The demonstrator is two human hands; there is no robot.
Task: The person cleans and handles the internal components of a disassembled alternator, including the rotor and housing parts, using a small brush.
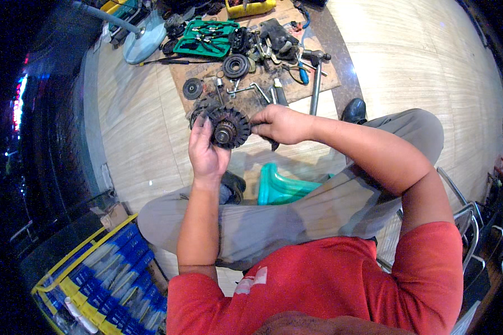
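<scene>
My left hand (208,149) is closed around the near left side of a blackened rotor (231,127) with a finned ring and a stubby shaft end facing up. The rotor is held above the floor, at the near edge of the cardboard. Fingers bent, my right hand (282,124) is closed right beside the rotor's right rim. Something dark pokes out below those fingers; its kind I cannot make out. Just beyond the hands lie a pulley (236,66), a smaller black disc (193,88), hex keys (257,92) and a black-handled tool (279,92).
On the stained cardboard (327,75) are a hammer (317,78), blue-handled pliers (302,73) and a green tool case (207,38). A green plastic stool (288,187) stands between my legs. At the left are a pale round stand base (145,42) and a yellow-edged rack (95,245).
</scene>
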